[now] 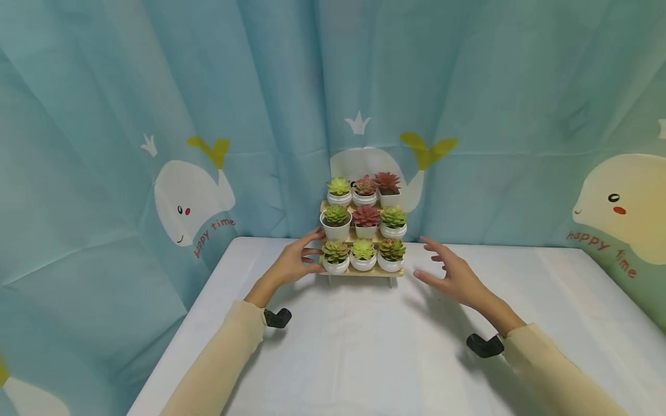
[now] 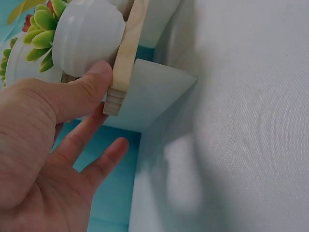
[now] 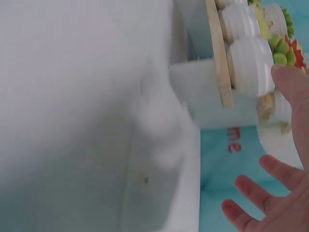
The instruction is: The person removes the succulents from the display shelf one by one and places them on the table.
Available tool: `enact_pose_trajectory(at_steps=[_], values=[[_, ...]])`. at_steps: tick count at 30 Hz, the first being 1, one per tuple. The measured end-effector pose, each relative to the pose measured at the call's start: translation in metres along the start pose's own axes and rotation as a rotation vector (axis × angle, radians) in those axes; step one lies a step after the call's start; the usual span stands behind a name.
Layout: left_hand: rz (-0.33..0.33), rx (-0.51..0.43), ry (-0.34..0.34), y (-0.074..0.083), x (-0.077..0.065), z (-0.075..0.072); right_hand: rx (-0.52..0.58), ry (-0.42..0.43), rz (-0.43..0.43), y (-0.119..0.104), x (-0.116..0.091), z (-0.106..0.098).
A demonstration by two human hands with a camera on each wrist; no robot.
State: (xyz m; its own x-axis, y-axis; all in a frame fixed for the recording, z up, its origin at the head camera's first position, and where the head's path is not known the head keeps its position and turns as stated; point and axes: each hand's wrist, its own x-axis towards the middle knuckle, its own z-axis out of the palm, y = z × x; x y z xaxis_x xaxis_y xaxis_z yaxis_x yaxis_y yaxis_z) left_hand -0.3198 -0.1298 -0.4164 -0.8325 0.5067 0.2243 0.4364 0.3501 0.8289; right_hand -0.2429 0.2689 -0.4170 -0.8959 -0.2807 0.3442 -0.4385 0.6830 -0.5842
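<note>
Plant stand (image 1: 364,274): upright on the far part of the white desk (image 1: 364,346), before a blue whale-print curtain (image 1: 270,86).
Potted plants (image 1: 366,215): nine, three on each tier.
Left hand (image 1: 291,263): fingers spread, thumb touching the bottom board's left end.
Right hand (image 1: 460,277): wide, just beside the stand's right side.

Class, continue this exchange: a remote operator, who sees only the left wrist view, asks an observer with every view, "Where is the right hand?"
Observer: The bare right hand is open, to the right of the stepped light-wood stand and apart from it.
Operator: How many plants does the stand carry?
Observer: Nine green or reddish rosette-shaped plants in white pots, three on each tier.
Operator: Which is at the top right?
Observer: A dark red rosette-shaped plant in a squarish white pot.
</note>
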Motion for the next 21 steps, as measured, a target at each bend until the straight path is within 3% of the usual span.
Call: enact_pose_trajectory(at_steps=[10, 21], values=[[-0.021, -0.04, 0.023, -0.002, -0.001, 0.001, 0.14, 0.008, 0.052, -0.015, 0.017, 0.022], [-0.028, -0.058, 0.022, -0.007, -0.002, 0.006, 0.286, 0.033, 0.122, -0.02, 0.023, 0.039]])
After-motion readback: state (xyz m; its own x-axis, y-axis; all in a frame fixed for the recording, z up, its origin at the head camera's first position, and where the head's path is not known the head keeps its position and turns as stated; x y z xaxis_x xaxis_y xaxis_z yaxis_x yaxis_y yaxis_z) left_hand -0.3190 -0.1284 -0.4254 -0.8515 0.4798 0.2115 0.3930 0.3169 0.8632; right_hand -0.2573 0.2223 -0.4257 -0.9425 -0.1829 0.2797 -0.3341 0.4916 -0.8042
